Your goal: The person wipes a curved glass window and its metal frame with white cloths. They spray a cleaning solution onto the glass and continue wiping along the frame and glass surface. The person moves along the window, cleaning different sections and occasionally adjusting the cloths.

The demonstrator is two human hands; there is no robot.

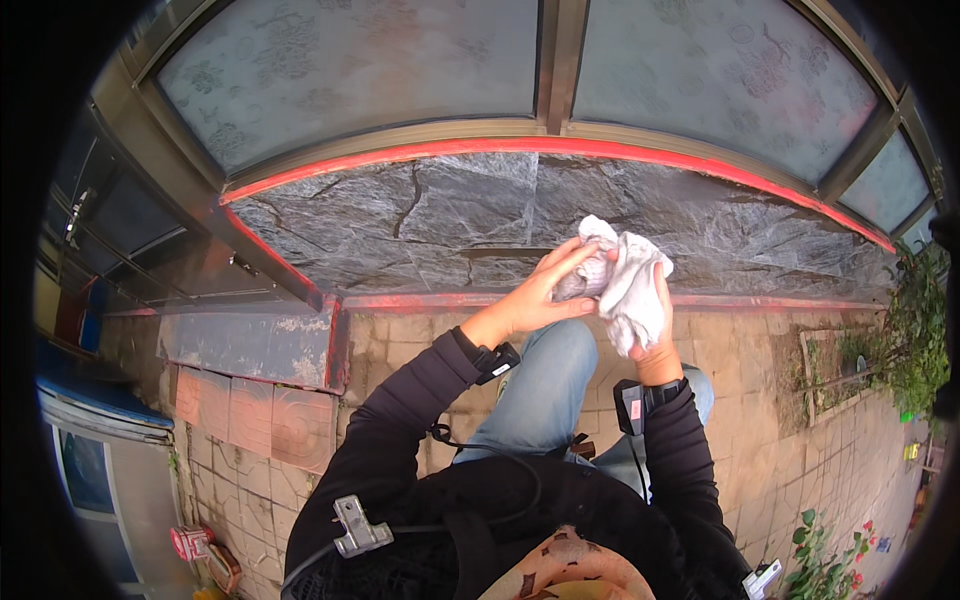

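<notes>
A crumpled white cloth [634, 277], greyish in places, is bunched up between my two hands in front of my knees. My left hand [551, 289] grips its left side, with the thumb below and the fingers over the top. On the other side, my right hand [660, 326] holds the cloth from beneath and along its right edge, and folds of fabric hide most of that palm. Beyond the cloth runs a wall base of grey stone-patterned tiles [465, 202]. From this angle I cannot tell whether the cloth touches the tiles.
Frosted window panes [360, 67] in metal frames rise above a red-painted strip [450, 146]. A concrete step [247, 345] juts out at left, near a metal door [120, 217]. Paving [735, 367] surrounds me. Green plants [919, 330] and a flowering shrub [825, 551] stand at right.
</notes>
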